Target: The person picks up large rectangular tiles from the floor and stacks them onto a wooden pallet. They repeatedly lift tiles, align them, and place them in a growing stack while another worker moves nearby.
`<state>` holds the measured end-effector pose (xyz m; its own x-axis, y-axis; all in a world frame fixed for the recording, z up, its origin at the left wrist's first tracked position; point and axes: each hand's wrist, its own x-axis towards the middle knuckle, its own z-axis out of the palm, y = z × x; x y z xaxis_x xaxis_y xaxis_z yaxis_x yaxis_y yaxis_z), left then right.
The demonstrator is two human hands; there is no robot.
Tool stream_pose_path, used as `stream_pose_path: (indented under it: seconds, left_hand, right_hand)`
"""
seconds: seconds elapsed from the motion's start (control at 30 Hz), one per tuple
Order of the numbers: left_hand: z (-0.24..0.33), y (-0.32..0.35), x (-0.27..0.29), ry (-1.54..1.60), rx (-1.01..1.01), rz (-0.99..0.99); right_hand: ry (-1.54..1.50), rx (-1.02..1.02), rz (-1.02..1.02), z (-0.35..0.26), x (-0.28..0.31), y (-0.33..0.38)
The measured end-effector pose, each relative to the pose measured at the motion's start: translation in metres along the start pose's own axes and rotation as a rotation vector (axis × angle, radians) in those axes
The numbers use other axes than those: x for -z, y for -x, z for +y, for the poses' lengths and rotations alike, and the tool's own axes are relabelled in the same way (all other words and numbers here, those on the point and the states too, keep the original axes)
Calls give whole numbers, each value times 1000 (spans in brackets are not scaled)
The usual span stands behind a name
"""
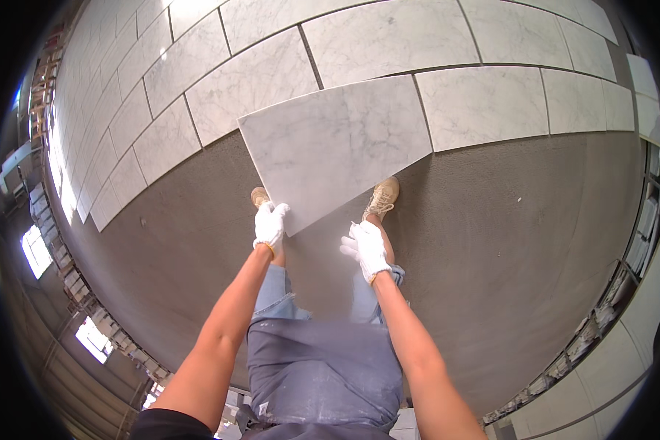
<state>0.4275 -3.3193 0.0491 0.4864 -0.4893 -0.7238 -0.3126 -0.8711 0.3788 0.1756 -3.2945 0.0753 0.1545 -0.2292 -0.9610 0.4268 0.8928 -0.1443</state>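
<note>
A grey-veined white marble slab (337,143) lies askew in front of me, tilted. Its far right part rests along the row of laid slabs and its near left corner rises toward me. My left hand (271,224), in a white knit glove, grips the slab's edge at that corner. My right hand (367,249), gloved the same way, is off the slab, below its near edge and in front of my right leg. Its fingers are apart with nothing seen in them. My tan right shoe (383,196) stands close to the slab's near edge.
Rows of marble slabs (484,103) with narrow gaps spread over the far floor. Bare grey-brown concrete (521,220) surrounds my feet. Stacked slabs and racks (623,271) line the right rim. Stacked material (73,282) and windows (37,251) stand along the left.
</note>
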Motion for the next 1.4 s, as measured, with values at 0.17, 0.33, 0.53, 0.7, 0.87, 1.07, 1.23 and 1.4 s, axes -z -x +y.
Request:
stream_pose_path:
  seconds: [0.17, 0.33, 0.53, 0.7, 0.87, 1.07, 1.23, 1.4]
  left_hand:
    - [-113, -146, -3, 2, 22, -136]
    - [-168, -234, -26, -44, 26, -280]
    - [-191, -285, -60, 64, 95, -227]
    - [-196, -318, -75, 64, 154, -223]
    - [-194, -343, -79, 36, 169, -211]
    - [-204, -362, -89, -15, 154, -190]
    - [-215, -369, -94, -79, 150, -174]
    - [-218, -366, -95, -128, 174, -169]
  right_hand:
    - [-24, -28, 5, 47, -41, -49]
    - [-97, -135, -160, 66, -78, -77]
    - [12, -115, -165, 48, -86, -80]
    - [22, -107, -113, 40, -95, -83]
    - [64, -155, -98, 31, -104, -86]
    - [60, -173, -109, 22, -109, -93]
    - [16, -184, -133, 21, -107, -99]
    - [53, -184, -115, 18, -109, -102]
